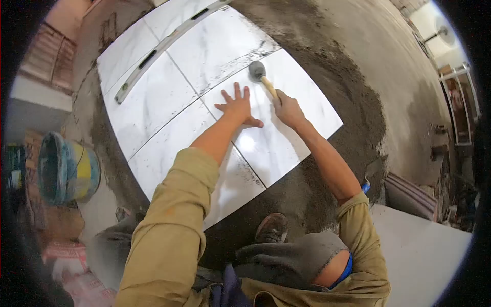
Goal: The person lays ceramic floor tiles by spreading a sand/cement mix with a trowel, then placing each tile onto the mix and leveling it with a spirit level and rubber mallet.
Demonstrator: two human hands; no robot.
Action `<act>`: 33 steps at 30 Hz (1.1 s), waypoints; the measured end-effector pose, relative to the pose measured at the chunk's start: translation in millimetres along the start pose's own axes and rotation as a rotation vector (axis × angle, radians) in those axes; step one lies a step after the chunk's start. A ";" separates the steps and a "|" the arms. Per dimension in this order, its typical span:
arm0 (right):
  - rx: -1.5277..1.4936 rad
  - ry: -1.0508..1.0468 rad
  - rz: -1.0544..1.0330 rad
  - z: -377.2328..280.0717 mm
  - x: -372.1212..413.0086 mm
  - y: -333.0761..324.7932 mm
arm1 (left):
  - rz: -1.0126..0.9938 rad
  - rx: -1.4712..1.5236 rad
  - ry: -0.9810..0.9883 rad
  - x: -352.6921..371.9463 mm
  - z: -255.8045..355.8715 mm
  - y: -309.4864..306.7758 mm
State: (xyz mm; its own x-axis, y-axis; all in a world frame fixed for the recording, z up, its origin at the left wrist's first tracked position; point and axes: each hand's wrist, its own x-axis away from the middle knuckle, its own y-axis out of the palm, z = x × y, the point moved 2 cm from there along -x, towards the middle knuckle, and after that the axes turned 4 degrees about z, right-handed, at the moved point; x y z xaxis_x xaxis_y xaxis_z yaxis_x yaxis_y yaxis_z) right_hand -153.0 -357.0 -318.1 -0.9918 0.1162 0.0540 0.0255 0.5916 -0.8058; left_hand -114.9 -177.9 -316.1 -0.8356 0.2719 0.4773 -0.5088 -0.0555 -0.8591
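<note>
My left hand (238, 106) lies flat with fingers spread on a white marble tile (286, 143) set in wet mortar. My right hand (287, 108) grips the wooden handle of a rubber mallet (257, 71), whose grey head rests on the far part of the same tile. Several more white tiles (153, 102) lie laid to the left and beyond. A long metal spirit level (163, 48) rests across the far tiles.
Grey mortar (353, 102) spreads to the right of the tiles. A trowel (373, 171) lies at the mortar's near right edge. A blue and yellow bucket (66, 169) stands at the left. My shoe (272, 228) sits on the mortar below the tiles.
</note>
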 end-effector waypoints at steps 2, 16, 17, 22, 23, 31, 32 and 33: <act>0.010 -0.022 0.008 7.3 -1.7 0.3 | 0.012 0.010 -0.006 0.6 -1.6 4.7; -0.157 -0.098 -0.023 -19.5 28.8 30.0 | 0.161 0.131 -0.039 18.9 -30.2 16.5; -0.156 -0.098 -0.024 -18.2 26.5 32.7 | 0.149 0.125 -0.039 18.5 -29.9 15.0; -0.216 -0.046 0.006 -15.2 32.6 37.8 | 0.137 0.114 -0.040 13.2 -29.4 18.6; -0.211 -0.041 0.019 -16.5 30.4 36.0 | 0.134 0.109 -0.042 10.3 -29.9 19.0; 0.055 0.019 -0.083 -15.7 35.9 15.7 | 0.094 0.022 -0.035 8.7 -23.3 15.2; 0.047 0.033 -0.072 -10.5 39.4 16.9 | 0.084 0.024 -0.059 10.9 -24.1 14.5; 0.066 -0.046 -0.001 -10.5 42.8 16.7 | 0.084 0.012 -0.048 12.1 -23.9 13.1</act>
State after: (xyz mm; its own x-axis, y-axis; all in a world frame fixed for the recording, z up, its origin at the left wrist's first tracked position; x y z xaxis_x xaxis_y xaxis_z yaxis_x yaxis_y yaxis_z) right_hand -193.6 -333.7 -323.0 -0.9965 0.0781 0.0286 0.0180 0.5378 -0.8429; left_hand -126.7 -152.4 -326.0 -0.8845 0.2193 0.4119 -0.4383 -0.0877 -0.8945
